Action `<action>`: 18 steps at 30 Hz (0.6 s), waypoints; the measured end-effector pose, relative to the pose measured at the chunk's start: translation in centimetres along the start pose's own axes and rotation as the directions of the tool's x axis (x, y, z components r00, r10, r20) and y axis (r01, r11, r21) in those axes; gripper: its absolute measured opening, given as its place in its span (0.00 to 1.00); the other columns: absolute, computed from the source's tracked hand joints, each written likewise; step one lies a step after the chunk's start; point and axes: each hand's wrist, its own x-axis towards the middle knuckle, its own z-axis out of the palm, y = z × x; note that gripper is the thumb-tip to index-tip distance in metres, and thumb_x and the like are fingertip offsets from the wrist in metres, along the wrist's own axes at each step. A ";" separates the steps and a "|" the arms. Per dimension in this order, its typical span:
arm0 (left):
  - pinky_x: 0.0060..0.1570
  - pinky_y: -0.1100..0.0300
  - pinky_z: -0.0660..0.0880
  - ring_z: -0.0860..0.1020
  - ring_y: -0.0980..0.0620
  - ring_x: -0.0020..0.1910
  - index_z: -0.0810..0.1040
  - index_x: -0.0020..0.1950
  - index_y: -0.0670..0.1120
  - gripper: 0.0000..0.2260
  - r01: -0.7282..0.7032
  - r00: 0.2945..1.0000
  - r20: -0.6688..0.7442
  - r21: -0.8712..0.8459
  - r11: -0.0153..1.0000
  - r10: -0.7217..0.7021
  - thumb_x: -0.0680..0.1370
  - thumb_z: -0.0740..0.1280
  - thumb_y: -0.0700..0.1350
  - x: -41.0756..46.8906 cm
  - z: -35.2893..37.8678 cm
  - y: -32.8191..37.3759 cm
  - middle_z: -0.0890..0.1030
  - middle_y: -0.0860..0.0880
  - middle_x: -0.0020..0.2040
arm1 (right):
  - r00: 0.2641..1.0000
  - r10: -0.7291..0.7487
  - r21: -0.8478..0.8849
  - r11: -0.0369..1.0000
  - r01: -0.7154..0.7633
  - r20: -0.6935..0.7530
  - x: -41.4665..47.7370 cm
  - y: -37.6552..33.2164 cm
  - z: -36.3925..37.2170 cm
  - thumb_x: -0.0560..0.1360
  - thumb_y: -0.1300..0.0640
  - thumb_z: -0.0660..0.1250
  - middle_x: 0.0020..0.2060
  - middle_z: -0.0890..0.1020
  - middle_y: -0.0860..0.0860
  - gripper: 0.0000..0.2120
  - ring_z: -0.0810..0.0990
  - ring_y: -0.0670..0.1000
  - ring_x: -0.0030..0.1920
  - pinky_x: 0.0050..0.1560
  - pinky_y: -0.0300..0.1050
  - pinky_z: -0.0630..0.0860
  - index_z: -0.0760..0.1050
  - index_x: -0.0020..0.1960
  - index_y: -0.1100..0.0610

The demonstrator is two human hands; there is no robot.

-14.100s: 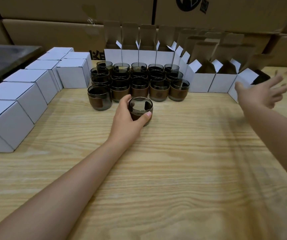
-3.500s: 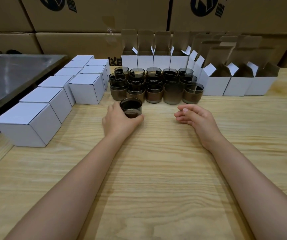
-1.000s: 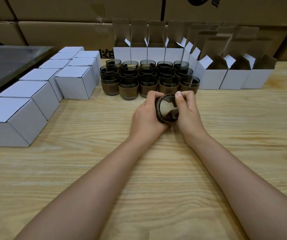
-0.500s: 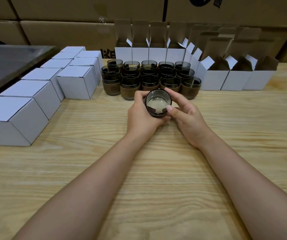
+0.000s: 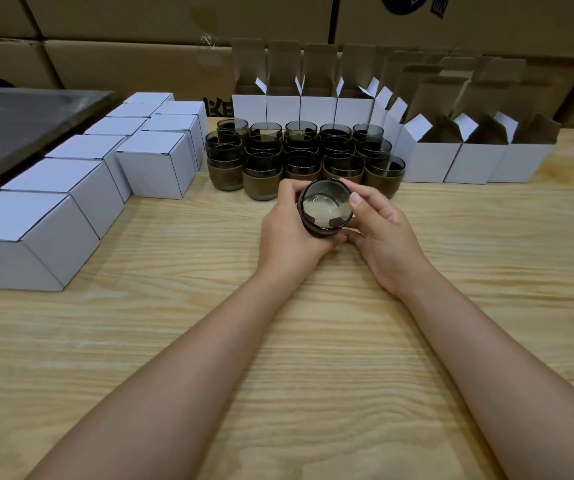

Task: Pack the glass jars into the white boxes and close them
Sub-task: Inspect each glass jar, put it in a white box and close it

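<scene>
— Where are the hands?

— Both meet at the middle of the wooden table (image 5: 313,358), forearms running in from the near edge and converging. Between them they hold one glass jar (image 5: 325,209).

— How is the left hand (image 5: 287,237) set?

— It cups the jar's left side, back of the hand towards the camera. The fingers curl round the far side and the thumb lies along the upper left rim.

— And the right hand (image 5: 386,233)?

— It wraps the right side. The thumb presses on the right rim with its nail showing, and the other fingers bend underneath. So both hands grasp the same jar.

— How does the jar sit?

— It is tipped so that its mouth faces the camera, and the pale bottom shows through the dark glass. Whether its base touches the table, I cannot tell.

— What is around it?

— Just beyond the hands the other jars (image 5: 299,157) stand upright in tight rows, each with a brown band round the lower half. The closed white boxes (image 5: 155,164) run in a line from the far middle to the near left. The open white boxes (image 5: 431,161) stand behind and to the right of the jars with their flaps up.

— Anything behind?

— Cardboard cartons (image 5: 140,57) are stacked along the far side, and a dark slab (image 5: 18,123) lies at the far left.
</scene>
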 end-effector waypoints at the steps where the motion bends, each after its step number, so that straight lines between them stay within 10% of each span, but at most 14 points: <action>1: 0.45 0.72 0.72 0.78 0.58 0.48 0.67 0.56 0.54 0.32 -0.020 1.000 0.004 0.017 1.000 0.020 0.60 0.82 0.44 -0.1 0.0 0.1 0.77 0.61 0.47 | 1.000 -0.002 0.007 1.000 0.003 -0.020 0.0 0.0 0.1 0.81 0.60 0.58 0.47 0.82 0.49 0.09 0.78 0.47 0.42 0.42 0.42 0.76 0.76 0.55 0.53; 7: 0.52 0.54 0.75 0.79 0.49 0.53 0.71 0.63 0.47 0.31 -0.160 0.987 0.041 0.136 0.978 0.156 0.64 0.80 0.43 -0.6 0.1 0.7 0.81 0.51 0.54 | 0.986 -0.021 0.072 0.997 0.033 -0.163 0.3 0.1 0.3 0.74 0.51 0.66 0.38 0.79 0.52 0.10 0.79 0.50 0.39 0.40 0.49 0.77 0.70 0.39 0.55; 12: 0.51 0.50 0.74 0.79 0.46 0.50 0.73 0.63 0.46 0.27 -0.257 0.966 0.052 0.218 0.941 0.251 0.66 0.78 0.40 -0.7 0.5 0.7 0.82 0.49 0.52 | 0.970 0.002 -0.025 1.000 -0.008 -0.241 0.4 0.5 0.5 0.63 0.42 0.70 0.41 0.78 0.52 0.19 0.79 0.46 0.37 0.38 0.43 0.77 0.72 0.44 0.54; 18: 0.50 0.54 0.73 0.79 0.45 0.50 0.73 0.63 0.47 0.26 -0.234 0.972 0.046 0.231 0.944 0.230 0.67 0.76 0.40 -0.8 0.6 0.6 0.82 0.49 0.51 | 0.981 -0.068 -0.201 0.979 0.031 -0.181 0.2 1.0 0.5 0.67 0.54 0.77 0.46 0.73 0.50 0.23 0.75 0.39 0.41 0.41 0.35 0.75 0.66 0.52 0.54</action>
